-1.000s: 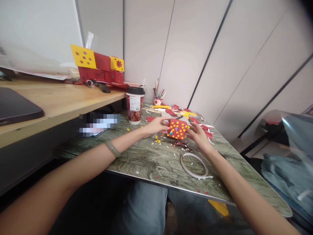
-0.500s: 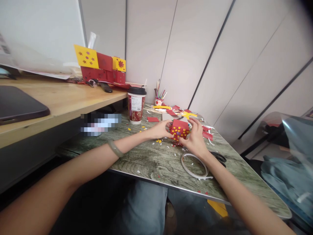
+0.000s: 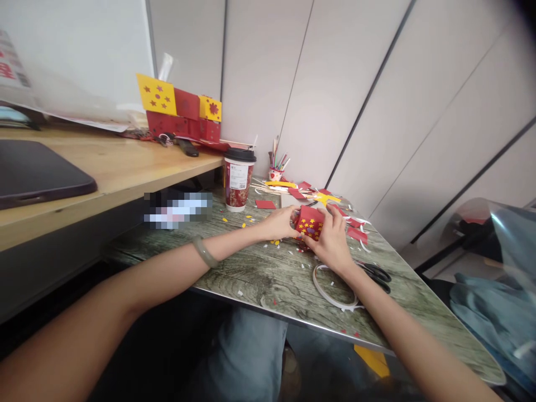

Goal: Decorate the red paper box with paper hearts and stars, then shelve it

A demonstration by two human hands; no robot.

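Note:
A small red paper box (image 3: pixel 309 222) with yellow stars and a purple dot on its front is between my two hands over the table. My left hand (image 3: pixel 281 222) grips its left side, thumb low and fingers behind. On the box's right side is my right hand (image 3: pixel 333 237), its thumb at the front and its fingers bent over the edge. Below my right wrist lies a white roll of tape (image 3: pixel 324 293), and black-handled scissors (image 3: pixel 377 273) lie partly behind that forearm. Small yellow and white paper scraps (image 3: pixel 275 242) are scattered around the box.
A lidded paper cup (image 3: pixel 238 181) stands beside the wooden shelf (image 3: pixel 117 162). Red and yellow boxes (image 3: pixel 184 111) and a dark tablet-like device (image 3: pixel 42 170) rest on that shelf. Behind my hands are a pen holder (image 3: pixel 276 173) and red paper pieces (image 3: pixel 265 205).
My right hand has closed in on the box, its fingers now covering more of the right side. The view has shifted slightly, and more of the scissors shows.

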